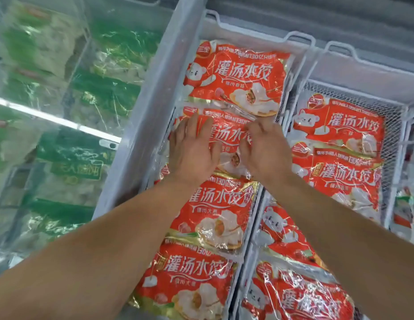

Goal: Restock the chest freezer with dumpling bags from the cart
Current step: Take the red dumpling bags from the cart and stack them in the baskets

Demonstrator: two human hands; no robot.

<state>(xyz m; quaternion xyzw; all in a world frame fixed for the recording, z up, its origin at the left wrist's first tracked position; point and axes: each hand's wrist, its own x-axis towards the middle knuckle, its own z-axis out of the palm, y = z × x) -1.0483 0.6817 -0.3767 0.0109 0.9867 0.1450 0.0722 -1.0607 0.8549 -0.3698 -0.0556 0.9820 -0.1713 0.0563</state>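
Note:
Red dumpling bags fill white wire baskets in the chest freezer (224, 31). Both my hands lie on one red dumpling bag (226, 135) in the middle of the left basket (169, 116). My left hand (193, 148) presses flat on the bag's left half with fingers spread. My right hand (263, 148) rests on its right half, fingers stretched toward the bag's top edge. Another red bag (238, 75) lies beyond it, and two more (215, 209) lie nearer to me. The cart is out of sight.
The right basket (390, 125) holds further red bags (340, 125), with more in front (300, 294). Under a closed glass lid (62, 116) on the left lie green bags (69, 162). A grey freezer rim (317, 15) runs across the back.

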